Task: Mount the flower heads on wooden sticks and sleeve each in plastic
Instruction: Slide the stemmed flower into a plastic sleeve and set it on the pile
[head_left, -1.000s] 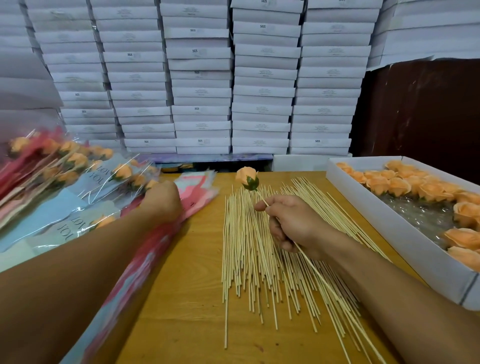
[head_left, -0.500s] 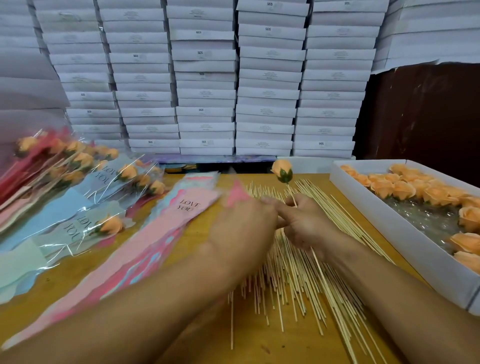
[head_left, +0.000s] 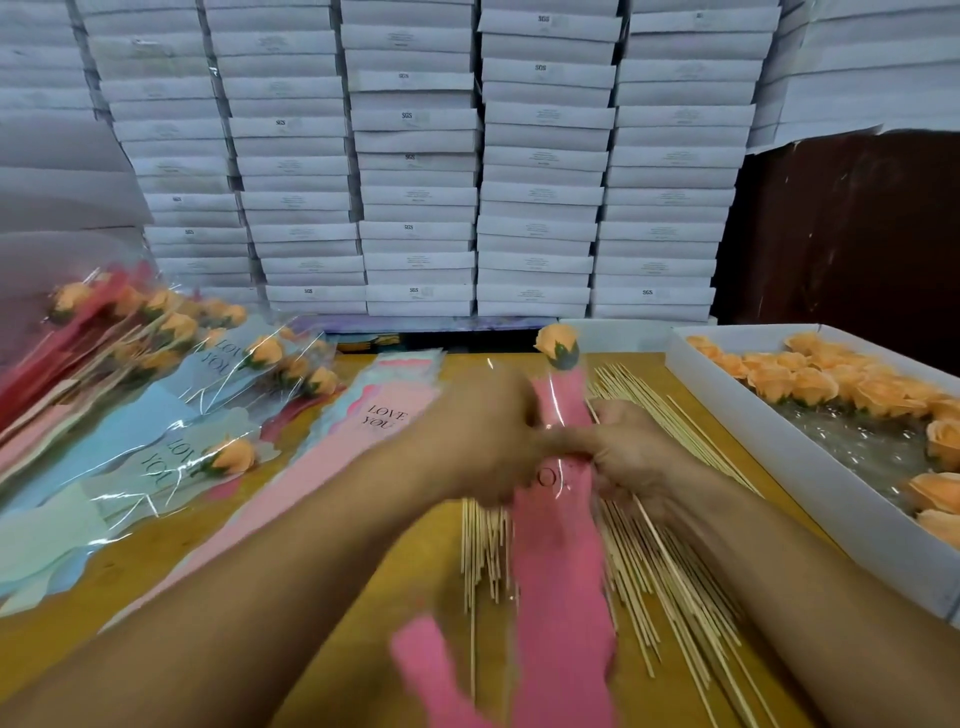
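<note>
An orange flower head (head_left: 557, 346) with green sepals sits on a thin wooden stick, pointing away from me. My right hand (head_left: 631, 454) grips that stick below the flower. My left hand (head_left: 483, 439) holds a pink plastic sleeve (head_left: 558, 571) against the stick; the sleeve runs from just under the flower down toward me and hides most of the stick. Both hands meet above a spread pile of loose wooden sticks (head_left: 670, 561) on the yellow table (head_left: 332, 597). The sleeve is motion-blurred.
A white box (head_left: 810, 457) of loose orange flower heads (head_left: 810, 382) lies at the right. Sleeved flowers (head_left: 156, 374) are piled at the left, beside a stack of flat pink sleeves (head_left: 363, 431) printed "LOVE YOU". Stacked white cartons (head_left: 415, 156) form a wall behind the table.
My left hand left the sleeve stack at the left, brought a pink sleeve across to the right hand, and the sleeve now lies along the flower's stick.
</note>
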